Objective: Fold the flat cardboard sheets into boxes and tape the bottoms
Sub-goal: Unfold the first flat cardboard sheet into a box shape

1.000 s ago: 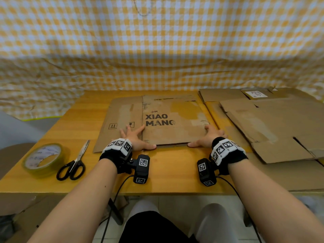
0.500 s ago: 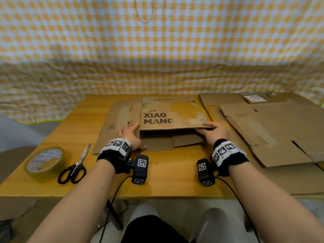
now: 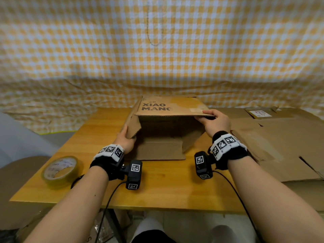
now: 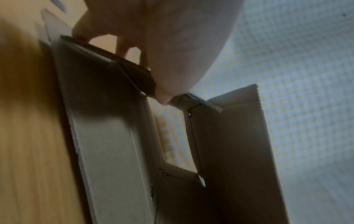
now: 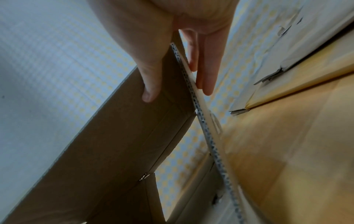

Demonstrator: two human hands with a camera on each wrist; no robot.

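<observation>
A brown cardboard box printed XIAO MANG stands half opened into a tube on the wooden table. Its printed panel is raised and its lower panel lies flat. My left hand grips the box's left side flap, with the fingers along the flap's edge and the thumb on the other face. My right hand pinches the near right corner of the raised panel, thumb on one face and fingers on the other. A roll of clear tape lies at the table's left front.
A stack of flat cardboard sheets covers the table's right side, close to my right wrist. A yellow checked cloth hangs behind the table. Cables run from both wrist cameras over the table's front edge.
The sheet lay flat under both palms a second ago. My right hand has lifted the printed panel up and back, my left hand has taken the left flap, and the sheet has opened into a tube.
</observation>
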